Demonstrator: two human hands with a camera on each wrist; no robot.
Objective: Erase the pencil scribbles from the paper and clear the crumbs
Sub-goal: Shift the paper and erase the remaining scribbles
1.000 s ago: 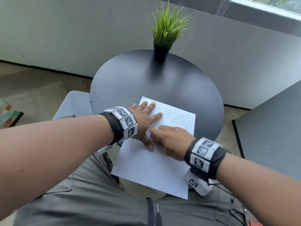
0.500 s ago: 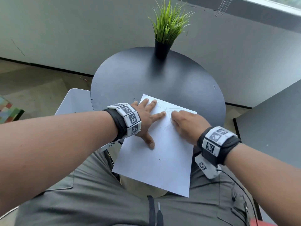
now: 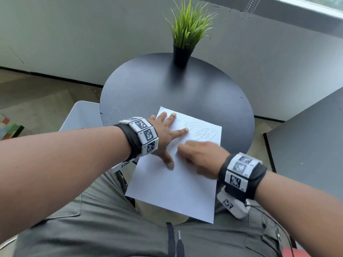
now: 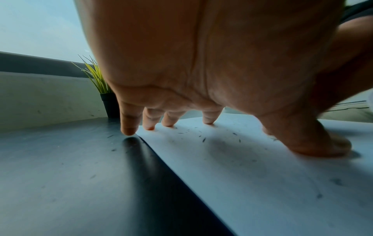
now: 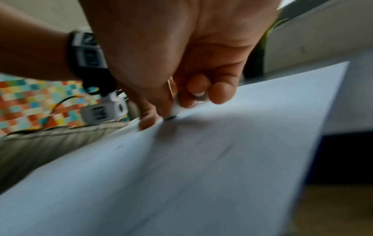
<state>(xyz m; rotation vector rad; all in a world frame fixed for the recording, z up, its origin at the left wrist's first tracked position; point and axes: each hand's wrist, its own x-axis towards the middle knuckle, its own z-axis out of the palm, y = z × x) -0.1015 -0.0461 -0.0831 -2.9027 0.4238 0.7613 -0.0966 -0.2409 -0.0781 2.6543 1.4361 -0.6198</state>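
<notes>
A white sheet of paper (image 3: 172,184) lies on the near part of a round black table (image 3: 167,89) and overhangs its edge toward my lap. Pencil scribbles (image 3: 203,133) fill its far right corner. My left hand (image 3: 165,134) presses flat on the sheet's far left with fingers spread. Its fingertips (image 4: 149,127) rest on the paper, among dark eraser crumbs (image 4: 203,139). My right hand (image 3: 199,156), blurred by motion, pinches a small white eraser (image 5: 174,110) and holds its tip against the paper just below the scribbles.
A potted green grass plant (image 3: 182,52) stands at the table's far edge. A second dark table (image 3: 306,145) is to the right, a pale chair seat (image 3: 81,115) to the left. My lap lies under the sheet's overhanging end.
My right hand swung out to the scribbles at the sheet's right, then came back toward me and left, uncovering them. My left hand stayed pressed on the paper.
</notes>
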